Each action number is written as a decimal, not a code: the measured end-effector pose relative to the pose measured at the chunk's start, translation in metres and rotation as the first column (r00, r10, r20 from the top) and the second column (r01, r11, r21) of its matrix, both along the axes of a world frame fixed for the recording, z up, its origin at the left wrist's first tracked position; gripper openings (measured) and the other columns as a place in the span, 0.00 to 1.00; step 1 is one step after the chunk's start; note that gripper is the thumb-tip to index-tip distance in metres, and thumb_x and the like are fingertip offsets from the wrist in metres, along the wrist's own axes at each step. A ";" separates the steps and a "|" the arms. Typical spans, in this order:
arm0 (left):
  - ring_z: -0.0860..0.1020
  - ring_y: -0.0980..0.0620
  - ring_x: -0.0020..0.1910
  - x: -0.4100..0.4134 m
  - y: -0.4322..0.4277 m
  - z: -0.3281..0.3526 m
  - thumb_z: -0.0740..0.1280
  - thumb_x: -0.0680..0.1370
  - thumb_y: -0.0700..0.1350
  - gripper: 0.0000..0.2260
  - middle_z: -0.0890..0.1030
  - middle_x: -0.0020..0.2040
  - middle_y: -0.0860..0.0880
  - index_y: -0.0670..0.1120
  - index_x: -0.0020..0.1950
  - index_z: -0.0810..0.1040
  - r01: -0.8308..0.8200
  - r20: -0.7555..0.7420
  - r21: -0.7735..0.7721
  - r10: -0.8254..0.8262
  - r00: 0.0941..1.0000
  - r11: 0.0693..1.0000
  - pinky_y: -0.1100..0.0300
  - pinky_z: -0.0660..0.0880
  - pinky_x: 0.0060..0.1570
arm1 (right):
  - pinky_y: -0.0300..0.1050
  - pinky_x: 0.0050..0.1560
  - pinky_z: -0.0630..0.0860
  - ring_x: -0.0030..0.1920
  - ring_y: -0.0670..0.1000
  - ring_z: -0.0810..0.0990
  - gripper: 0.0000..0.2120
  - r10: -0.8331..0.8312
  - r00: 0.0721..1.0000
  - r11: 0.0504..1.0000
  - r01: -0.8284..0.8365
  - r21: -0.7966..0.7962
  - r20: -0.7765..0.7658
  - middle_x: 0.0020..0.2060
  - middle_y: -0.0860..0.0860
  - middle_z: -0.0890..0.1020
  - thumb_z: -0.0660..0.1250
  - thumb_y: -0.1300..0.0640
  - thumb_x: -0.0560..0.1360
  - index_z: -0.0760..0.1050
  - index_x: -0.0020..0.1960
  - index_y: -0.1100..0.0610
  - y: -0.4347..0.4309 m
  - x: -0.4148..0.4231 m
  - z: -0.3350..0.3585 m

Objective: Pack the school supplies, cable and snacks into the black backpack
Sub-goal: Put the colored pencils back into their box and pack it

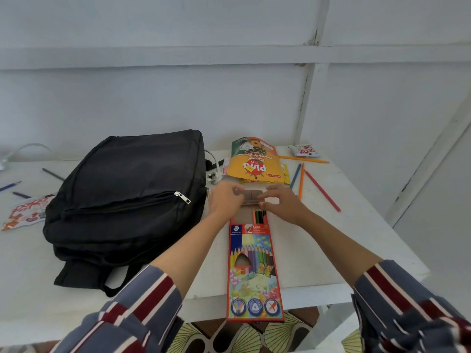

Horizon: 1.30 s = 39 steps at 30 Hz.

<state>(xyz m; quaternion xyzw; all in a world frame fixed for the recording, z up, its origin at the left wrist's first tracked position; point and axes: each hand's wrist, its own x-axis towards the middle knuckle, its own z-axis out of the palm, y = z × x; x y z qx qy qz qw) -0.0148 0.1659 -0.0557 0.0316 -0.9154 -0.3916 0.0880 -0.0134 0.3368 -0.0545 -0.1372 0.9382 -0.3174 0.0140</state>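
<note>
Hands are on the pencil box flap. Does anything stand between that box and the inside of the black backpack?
Yes. The black backpack lies flat and its front zipper looks drawn shut, with no opening showing. On the table nothing lies between the backpack and the pencil box.

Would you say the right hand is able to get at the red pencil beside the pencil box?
Probably yes. The red pencil lies on the table just right of the right hand, with only the flat orange pencil between; the hand must first release the pencil box flap.
</note>
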 end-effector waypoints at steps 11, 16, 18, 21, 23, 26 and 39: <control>0.77 0.51 0.52 -0.025 0.051 0.012 0.67 0.72 0.44 0.07 0.82 0.49 0.52 0.51 0.47 0.83 0.114 -0.044 0.030 -0.112 0.993 0.993 0.51 0.74 0.54 | 0.49 0.61 0.69 0.59 0.53 0.74 0.07 -0.415 0.910 0.907 0.413 -0.076 -0.013 0.59 0.53 0.77 0.68 0.56 0.72 0.81 0.50 0.54 0.065 -0.013 0.014; 0.75 0.51 0.44 -0.043 0.088 0.011 0.69 0.73 0.43 0.06 0.76 0.39 0.51 0.48 0.49 0.83 0.193 -0.075 0.011 -0.191 0.979 0.981 0.60 0.69 0.42 | 0.48 0.60 0.67 0.59 0.52 0.74 0.09 -0.484 0.875 0.874 0.481 -0.063 -0.029 0.58 0.51 0.77 0.71 0.53 0.71 0.81 0.48 0.56 0.095 -0.027 0.013; 0.75 0.51 0.47 -0.052 0.103 0.010 0.69 0.74 0.44 0.07 0.78 0.42 0.50 0.48 0.50 0.83 0.169 -0.055 -0.037 -0.171 0.984 0.985 0.59 0.71 0.44 | 0.48 0.60 0.66 0.60 0.51 0.73 0.10 -0.477 0.878 0.878 0.476 -0.042 -0.032 0.59 0.50 0.76 0.70 0.51 0.71 0.81 0.48 0.56 0.105 -0.037 0.012; 0.74 0.46 0.54 -0.066 0.123 0.005 0.68 0.74 0.48 0.07 0.81 0.50 0.48 0.52 0.51 0.83 0.096 -0.011 -0.122 -0.098 0.995 0.988 0.53 0.73 0.51 | 0.47 0.60 0.64 0.63 0.52 0.70 0.10 -0.471 0.881 0.882 0.472 0.008 -0.029 0.61 0.49 0.75 0.70 0.49 0.71 0.81 0.48 0.55 0.111 -0.055 0.011; 0.73 0.46 0.56 -0.071 0.131 0.003 0.68 0.75 0.50 0.08 0.80 0.52 0.48 0.54 0.52 0.83 0.090 0.013 -0.182 -0.089 0.996 0.979 0.53 0.70 0.52 | 0.47 0.61 0.63 0.65 0.52 0.68 0.12 -0.457 0.889 0.888 0.458 0.051 -0.032 0.64 0.49 0.73 0.69 0.48 0.71 0.81 0.49 0.54 0.111 -0.066 0.011; 0.68 0.47 0.60 -0.078 0.139 -0.001 0.66 0.76 0.52 0.10 0.75 0.58 0.49 0.55 0.56 0.80 0.082 0.019 -0.293 -0.080 0.997 0.952 0.54 0.64 0.57 | 0.49 0.62 0.62 0.66 0.53 0.67 0.14 -0.448 0.894 0.887 0.447 0.116 -0.020 0.65 0.50 0.72 0.68 0.47 0.71 0.81 0.52 0.54 0.105 -0.079 0.009; 0.64 0.46 0.60 -0.109 0.148 -0.009 0.63 0.77 0.52 0.12 0.71 0.59 0.47 0.49 0.54 0.82 0.045 0.059 -0.506 -0.018 0.998 0.861 0.54 0.62 0.57 | 0.53 0.65 0.58 0.62 0.54 0.68 0.20 -0.440 0.884 0.817 0.466 0.339 -0.157 0.56 0.52 0.75 0.63 0.40 0.73 0.80 0.51 0.55 0.087 -0.101 -0.013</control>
